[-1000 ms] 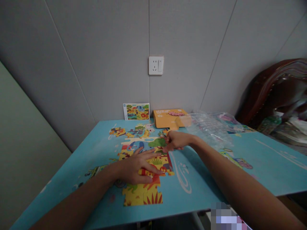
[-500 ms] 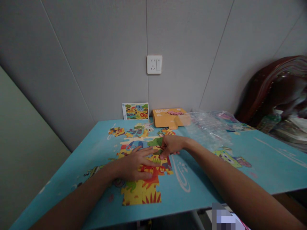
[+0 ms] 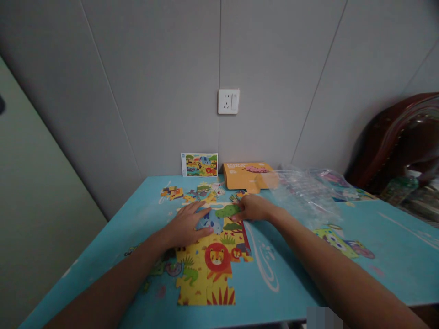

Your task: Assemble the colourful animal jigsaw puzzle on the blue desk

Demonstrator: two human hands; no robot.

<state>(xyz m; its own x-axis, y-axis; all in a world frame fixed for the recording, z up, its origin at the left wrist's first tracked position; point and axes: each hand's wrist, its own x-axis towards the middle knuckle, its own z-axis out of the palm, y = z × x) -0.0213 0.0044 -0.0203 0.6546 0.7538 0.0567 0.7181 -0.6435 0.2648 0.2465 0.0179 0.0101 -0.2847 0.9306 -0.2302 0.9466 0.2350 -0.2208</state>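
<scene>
A partly joined animal puzzle (image 3: 199, 260) lies on the blue table (image 3: 137, 315), showing a lion, a crocodile, an elephant and trees. My left hand (image 3: 188, 226) rests on its upper left part with fingers spread, beside the elephant. At the upper right corner, my right hand (image 3: 252, 208) has its fingers bent, fingertips touching the puzzle near the green tree; whether a piece is between them is hidden. Loose pieces (image 3: 202, 192) lie in a row beyond the puzzle.
A picture card (image 3: 200, 165) leans on the wall beside an orange box (image 3: 248, 176). Clear plastic wrapping (image 3: 305, 196) lies at the back right. A dark red leather chair (image 3: 394, 137) stands right of the table. The wall holds a socket (image 3: 228, 101).
My left hand has moved up and left off the lion, uncovering it. My right hand has shifted slightly up toward the puzzle's top right corner. The view has tilted slightly.
</scene>
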